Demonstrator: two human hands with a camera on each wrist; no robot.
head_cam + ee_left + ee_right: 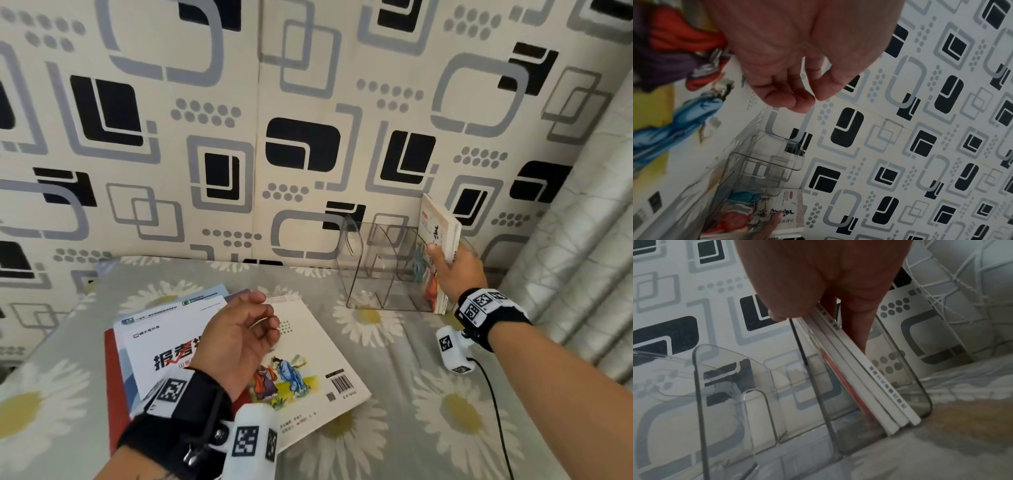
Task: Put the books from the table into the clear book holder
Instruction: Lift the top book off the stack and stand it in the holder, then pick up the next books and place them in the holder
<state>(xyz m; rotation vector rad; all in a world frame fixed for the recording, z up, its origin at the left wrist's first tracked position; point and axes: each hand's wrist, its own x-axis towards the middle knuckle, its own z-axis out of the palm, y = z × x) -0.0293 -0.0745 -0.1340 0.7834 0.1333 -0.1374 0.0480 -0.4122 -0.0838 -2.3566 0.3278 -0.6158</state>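
Three thin books (865, 386) stand leaning in the holder's (376, 270) rightmost slot, right hand (457, 270) fingers (854, 331) clamped across them near the top. Judged light, glossy, floppy; best pinched near the spine. Remaining books (308, 370) lie stacked flat on the counter (445, 428). Left hand (236, 339) hovers above, fingers loosely curled, holding nothing.

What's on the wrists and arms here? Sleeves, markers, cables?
Bare forearms, no sleeves. Each wrist has a black strap with white square-code tags and a white camera pod with the same codes. A black cable trails from the right pod. The left strap shows metal clips.
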